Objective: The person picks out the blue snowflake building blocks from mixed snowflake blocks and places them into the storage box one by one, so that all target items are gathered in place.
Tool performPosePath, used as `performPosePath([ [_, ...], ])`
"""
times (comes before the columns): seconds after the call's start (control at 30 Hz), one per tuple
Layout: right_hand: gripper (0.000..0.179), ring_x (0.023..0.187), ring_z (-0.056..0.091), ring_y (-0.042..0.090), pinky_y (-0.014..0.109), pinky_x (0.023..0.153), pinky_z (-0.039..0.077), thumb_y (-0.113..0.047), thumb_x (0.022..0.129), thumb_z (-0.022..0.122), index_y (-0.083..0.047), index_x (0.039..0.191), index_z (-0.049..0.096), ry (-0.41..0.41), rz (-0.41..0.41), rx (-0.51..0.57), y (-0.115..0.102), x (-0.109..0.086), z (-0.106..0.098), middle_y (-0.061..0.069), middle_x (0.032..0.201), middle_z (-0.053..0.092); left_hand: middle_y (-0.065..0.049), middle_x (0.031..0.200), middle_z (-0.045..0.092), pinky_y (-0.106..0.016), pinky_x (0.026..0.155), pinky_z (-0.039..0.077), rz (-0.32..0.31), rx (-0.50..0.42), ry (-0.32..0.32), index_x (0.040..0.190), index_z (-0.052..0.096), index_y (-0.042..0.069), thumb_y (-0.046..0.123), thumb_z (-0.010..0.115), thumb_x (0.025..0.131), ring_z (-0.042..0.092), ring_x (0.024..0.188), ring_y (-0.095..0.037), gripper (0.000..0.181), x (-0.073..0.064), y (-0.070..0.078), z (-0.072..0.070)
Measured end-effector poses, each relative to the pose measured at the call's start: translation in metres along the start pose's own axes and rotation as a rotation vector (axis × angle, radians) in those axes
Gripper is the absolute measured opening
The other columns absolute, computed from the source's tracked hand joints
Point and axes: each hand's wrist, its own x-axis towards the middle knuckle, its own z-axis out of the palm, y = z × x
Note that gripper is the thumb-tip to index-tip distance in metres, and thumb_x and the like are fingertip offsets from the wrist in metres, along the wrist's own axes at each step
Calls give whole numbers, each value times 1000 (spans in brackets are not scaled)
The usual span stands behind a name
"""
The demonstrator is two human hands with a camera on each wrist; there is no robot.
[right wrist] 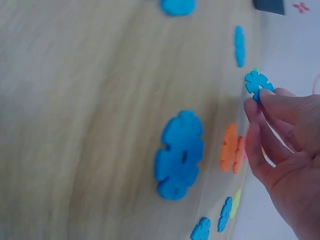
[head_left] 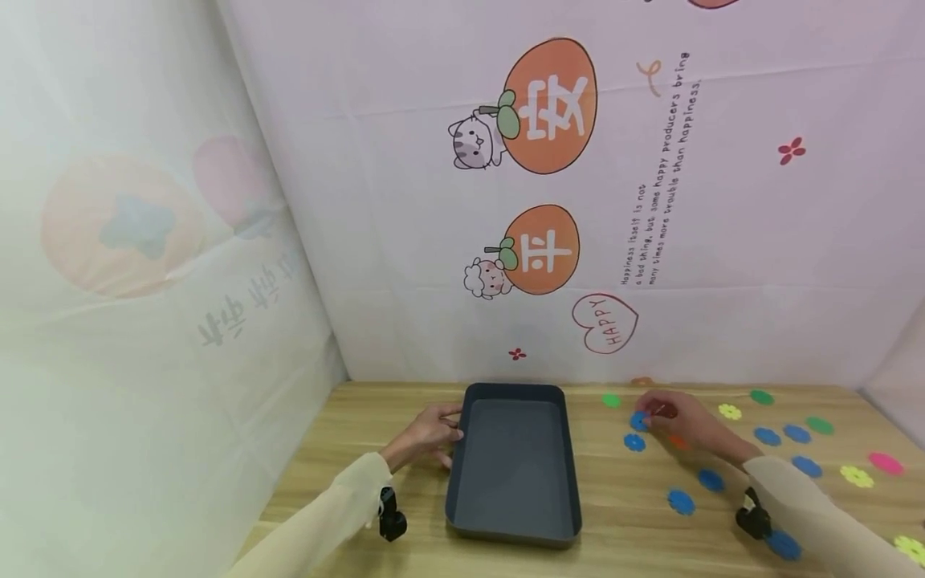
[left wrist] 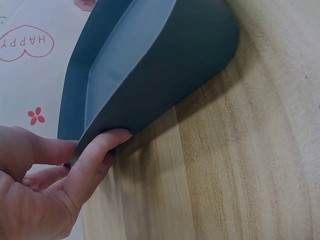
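Note:
A dark grey rectangular tray [head_left: 515, 470] lies on the wooden table in the head view. At its left wall is my left hand [head_left: 431, 433], which holds the wall near the far corner; in the left wrist view the left hand [left wrist: 65, 175] has its digits on both sides of the tray's rim [left wrist: 117, 87]. To the right of the tray, my right hand [head_left: 682, 419] pinches a blue flower-shaped disc [right wrist: 256, 84] between thumb and fingertips, close over the table. Orange discs [right wrist: 230, 147] lie below the right hand [right wrist: 287, 135], partly hidden by it in the head view.
Several flat discs are spread over the right side of the table: blue [head_left: 681, 502], yellow [head_left: 857, 477], green [head_left: 820, 425] and pink [head_left: 886, 463]. A printed white cloth [head_left: 405, 201] hangs behind the table, with another cloth [head_left: 144, 361] along the left.

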Motion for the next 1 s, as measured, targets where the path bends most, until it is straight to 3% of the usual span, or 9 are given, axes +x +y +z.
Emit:
performPosePath([
  [0.13,22,95,65,8,24,78,63,-1,100,67,5,121,69,-2,57,87,0,-4,-9,18,111,71,-34,137,62,-37,57,66,4,-6,-4,158,42,-1,-7,58,100,72,111,-40,61,1,-2,3],
  [0.3,38,98,71,13,38,79,67,-8,105,64,14,136,58,-72,143,300,-6,-3,-17,28,126,66,-36,139,59,-40,59,67,11,-18,-3,158,42,-2,-9,58,99,71,113,-42,61,2,-4,5],
  [0.57,48,104,74,25,47,88,66,-14,109,58,14,146,47,-91,192,429,-19,10,-22,26,128,67,-38,147,51,-40,58,67,14,-45,14,159,40,-3,-6,60,99,68,119,-45,63,7,-2,7],
  [0.8,52,107,75,26,50,95,63,-13,109,58,18,147,42,-102,220,552,-34,19,-15,25,129,67,-37,156,42,-39,58,67,30,-58,6,159,38,-6,-7,60,99,56,134,-48,63,6,-1,9],
  [1.0,52,108,74,23,50,102,60,-13,108,59,17,147,42,-151,269,623,-54,31,-7,19,128,69,-37,156,42,-38,58,67,25,-71,12,158,39,-6,-7,61,99,58,132,-48,63,7,-2,12],
])
